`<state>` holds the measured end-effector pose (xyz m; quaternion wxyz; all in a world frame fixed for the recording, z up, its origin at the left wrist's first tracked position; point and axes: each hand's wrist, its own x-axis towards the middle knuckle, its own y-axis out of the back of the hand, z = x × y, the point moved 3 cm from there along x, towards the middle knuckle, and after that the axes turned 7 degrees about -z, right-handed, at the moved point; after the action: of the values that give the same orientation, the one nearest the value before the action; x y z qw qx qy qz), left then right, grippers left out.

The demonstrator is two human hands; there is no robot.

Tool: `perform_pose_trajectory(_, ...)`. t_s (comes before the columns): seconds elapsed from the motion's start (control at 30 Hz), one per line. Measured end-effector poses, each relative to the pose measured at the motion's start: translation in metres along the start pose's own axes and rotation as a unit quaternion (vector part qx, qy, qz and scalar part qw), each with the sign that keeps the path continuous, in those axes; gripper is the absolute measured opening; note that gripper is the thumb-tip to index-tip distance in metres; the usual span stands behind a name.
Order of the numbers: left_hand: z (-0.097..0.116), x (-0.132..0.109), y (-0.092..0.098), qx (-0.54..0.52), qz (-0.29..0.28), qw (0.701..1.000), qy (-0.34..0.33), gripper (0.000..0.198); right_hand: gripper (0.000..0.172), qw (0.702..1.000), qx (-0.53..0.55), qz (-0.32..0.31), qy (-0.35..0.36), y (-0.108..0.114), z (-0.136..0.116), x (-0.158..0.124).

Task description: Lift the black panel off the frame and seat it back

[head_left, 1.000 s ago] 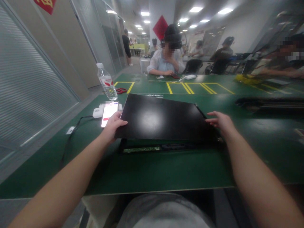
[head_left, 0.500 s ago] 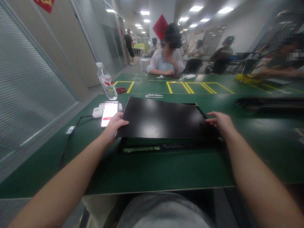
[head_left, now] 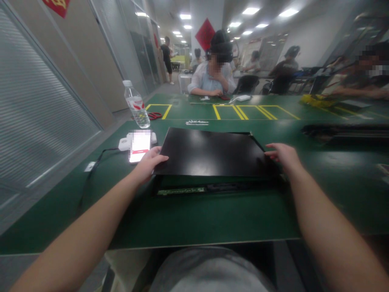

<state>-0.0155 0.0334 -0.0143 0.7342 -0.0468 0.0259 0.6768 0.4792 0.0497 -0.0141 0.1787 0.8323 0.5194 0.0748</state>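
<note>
The black panel (head_left: pixel 209 152) sits in the middle of the green counter (head_left: pixel 197 219), held just above a dark tray-like base (head_left: pixel 188 190) with a green strip along its near edge. The left hand (head_left: pixel 148 162) grips the panel's near left corner, thumb on top and the other fingers tucked beneath. The right hand (head_left: pixel 282 156) lies at the right edge with its fingers stretched out and slightly spread; whether they pinch the edge I cannot tell.

A second ago the panel's far edge stood higher. It now lies flatter over the base, and a row of small pale parts (head_left: pixel 197 122) shows beyond it.

The base is mostly hidden under the panel. A lit phone (head_left: pixel 139 145) lies just beside the left hand, its screen blurred.
</note>
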Motion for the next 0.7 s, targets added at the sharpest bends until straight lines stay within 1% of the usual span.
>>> perform_pose_trajectory(0.2,0.0052,-0.0048,-0.0024,-0.013,-0.035,0.999,0.003,0.052,0.029,1.0,-0.025,-0.004,0.013,0.0006,0.0057,0.005)
perform_pose_trajectory(0.4,-0.0012,-0.0008,0.0021,-0.018,-0.034,0.999,0.009,0.051,0.03,0.997,-0.074,-0.005,0.038,0.0021,0.0099,0.0103)
perform_pose_trajectory(0.7,-0.0013,0.0018,0.004,-0.013,-0.044,0.999,0.022,0.051,0.033,0.989,-0.138,-0.016,0.045,0.0014,0.0043,0.004)
